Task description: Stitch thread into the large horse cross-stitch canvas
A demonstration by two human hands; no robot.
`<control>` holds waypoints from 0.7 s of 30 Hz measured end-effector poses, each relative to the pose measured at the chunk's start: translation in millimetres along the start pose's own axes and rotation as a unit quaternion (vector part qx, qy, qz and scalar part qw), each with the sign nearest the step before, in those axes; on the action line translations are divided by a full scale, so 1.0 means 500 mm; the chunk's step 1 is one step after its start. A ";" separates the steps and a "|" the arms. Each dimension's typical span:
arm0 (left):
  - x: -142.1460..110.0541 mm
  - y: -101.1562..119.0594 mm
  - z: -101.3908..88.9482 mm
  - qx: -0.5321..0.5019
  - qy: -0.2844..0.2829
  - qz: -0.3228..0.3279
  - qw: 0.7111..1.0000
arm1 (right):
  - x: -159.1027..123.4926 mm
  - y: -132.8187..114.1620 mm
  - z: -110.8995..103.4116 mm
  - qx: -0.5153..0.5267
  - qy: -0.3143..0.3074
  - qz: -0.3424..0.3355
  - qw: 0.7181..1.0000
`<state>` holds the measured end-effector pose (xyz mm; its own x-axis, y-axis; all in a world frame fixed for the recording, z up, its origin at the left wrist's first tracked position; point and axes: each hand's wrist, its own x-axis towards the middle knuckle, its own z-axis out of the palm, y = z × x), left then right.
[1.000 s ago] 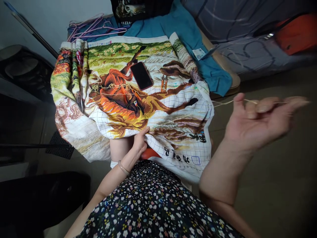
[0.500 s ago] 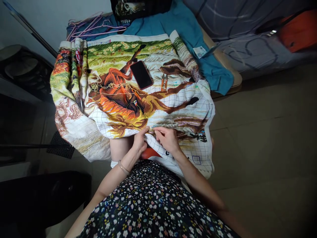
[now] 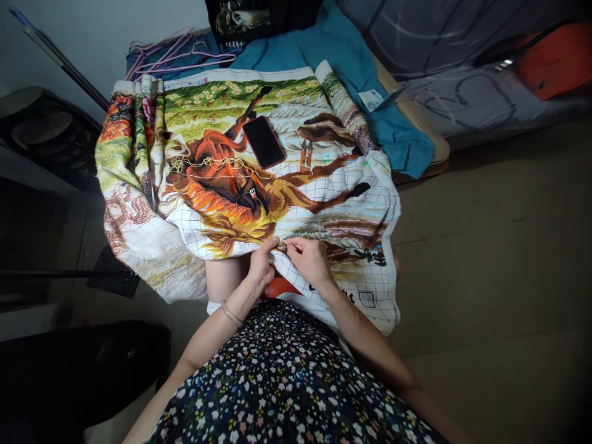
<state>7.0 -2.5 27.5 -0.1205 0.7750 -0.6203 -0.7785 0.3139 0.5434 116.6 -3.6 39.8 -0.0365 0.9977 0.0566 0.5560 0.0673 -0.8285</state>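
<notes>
A large cross-stitch canvas [image 3: 296, 222] with a brown and orange horse lies over my lap and the surface ahead. My left hand [image 3: 263, 264] pinches its near edge, thumb on top and fingers beneath the cloth. Just to the right, my right hand [image 3: 309, 259] has thumb and forefinger pressed together close over the fabric. A thin light sliver shows at those fingertips, likely a needle, too small to be sure. On the canvas lie a dark phone [image 3: 264, 142], orange thread snips [image 3: 306, 156] and loose pale yellow thread [image 3: 208, 163].
Rolled canvas parts stand at the left [image 3: 123, 129] and right [image 3: 345, 108]. Behind are pink hangers [image 3: 185, 58], a teal cloth [image 3: 296, 46] and a black bag [image 3: 263, 21]. An orange bag [image 3: 562, 58] sits far right. A black object [image 3: 83, 370] is at lower left.
My right hand has shifted very slightly left, its fingertips closer to my left thumb. My left hand keeps its pinch on the canvas. The view has tilted a little.
</notes>
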 end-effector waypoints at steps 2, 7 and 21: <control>0.000 -0.001 -0.002 0.000 -0.005 0.005 1.000 | -0.001 -0.004 0.006 -0.010 0.008 0.007 1.000; 0.001 -0.002 -0.004 0.005 -0.003 0.009 1.000 | -0.007 0.009 0.018 0.083 -0.032 0.071 0.994; 0.015 -0.002 -0.004 0.033 0.046 0.032 0.998 | -0.015 0.034 0.049 0.129 0.022 0.044 0.990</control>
<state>5.5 2.0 21.1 -0.2278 0.7416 -0.6310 -0.7261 0.3024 0.6175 105.8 -9.6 11.6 0.0416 0.9991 -0.0026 0.3253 -0.0160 -0.9455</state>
